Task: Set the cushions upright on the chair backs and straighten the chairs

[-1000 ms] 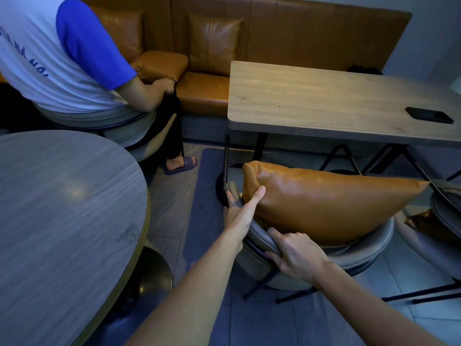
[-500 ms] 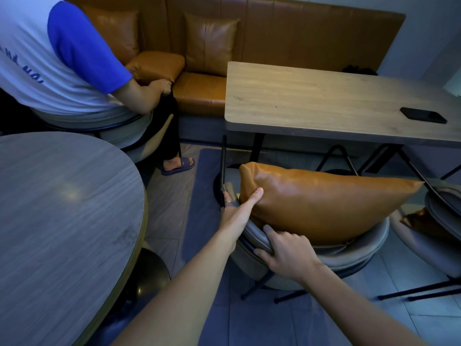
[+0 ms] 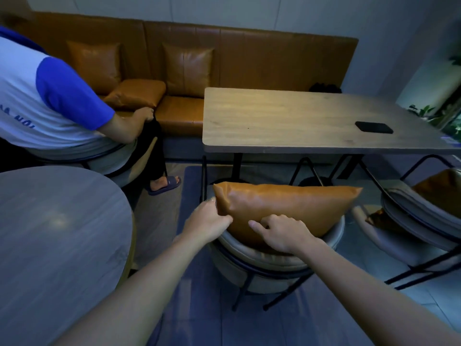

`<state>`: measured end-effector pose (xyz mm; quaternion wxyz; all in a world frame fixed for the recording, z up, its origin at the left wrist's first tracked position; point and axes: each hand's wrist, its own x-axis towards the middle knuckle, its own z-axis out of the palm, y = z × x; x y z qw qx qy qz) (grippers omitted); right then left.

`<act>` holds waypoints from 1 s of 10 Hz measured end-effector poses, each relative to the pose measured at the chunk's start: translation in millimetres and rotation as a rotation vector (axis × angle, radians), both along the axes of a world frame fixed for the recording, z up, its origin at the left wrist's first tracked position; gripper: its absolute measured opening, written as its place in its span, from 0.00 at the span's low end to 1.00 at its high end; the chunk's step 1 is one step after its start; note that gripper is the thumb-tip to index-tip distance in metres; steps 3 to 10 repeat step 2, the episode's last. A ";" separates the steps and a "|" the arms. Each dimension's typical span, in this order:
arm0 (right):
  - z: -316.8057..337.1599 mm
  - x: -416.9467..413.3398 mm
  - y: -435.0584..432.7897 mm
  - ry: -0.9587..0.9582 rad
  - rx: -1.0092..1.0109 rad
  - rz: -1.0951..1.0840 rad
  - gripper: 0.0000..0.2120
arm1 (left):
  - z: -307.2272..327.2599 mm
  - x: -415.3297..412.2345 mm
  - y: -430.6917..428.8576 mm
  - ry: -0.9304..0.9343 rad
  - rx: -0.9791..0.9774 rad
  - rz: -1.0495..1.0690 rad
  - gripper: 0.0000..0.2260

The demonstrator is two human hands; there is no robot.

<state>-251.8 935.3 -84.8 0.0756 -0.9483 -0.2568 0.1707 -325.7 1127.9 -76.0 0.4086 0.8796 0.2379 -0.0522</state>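
A tan leather cushion (image 3: 287, 208) stands on edge inside a grey round-backed chair (image 3: 262, 265) in front of me, leaning against the chair back. My left hand (image 3: 207, 221) pinches the cushion's left corner. My right hand (image 3: 282, 233) rests on the cushion's near face with fingers curled, just above the chair's rim. A second grey chair (image 3: 414, 221) stands at the right with another tan cushion (image 3: 441, 191) lying in it.
A rectangular wooden table (image 3: 287, 118) with a black phone (image 3: 373, 127) stands just beyond the chair. A round grey table (image 3: 55, 236) is at my left. A person in a white and blue shirt (image 3: 50, 101) sits ahead left. An orange bench (image 3: 224, 61) with cushions lines the wall.
My left hand has shifted from the chair's rim to the cushion's corner. My right hand has left the chair back and now lies on the cushion. The view has lifted and pulled back.
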 end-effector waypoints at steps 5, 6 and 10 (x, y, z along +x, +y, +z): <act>77.9 5.3 -20.6 -0.094 0.050 -0.020 0.34 | 74.1 -2.7 -7.4 0.030 0.410 -0.115 0.27; 77.9 5.3 -20.6 -0.094 0.050 -0.020 0.34 | 74.1 -2.7 -7.4 0.030 0.410 -0.115 0.27; 77.9 5.3 -20.6 -0.094 0.050 -0.020 0.34 | 74.1 -2.7 -7.4 0.030 0.410 -0.115 0.27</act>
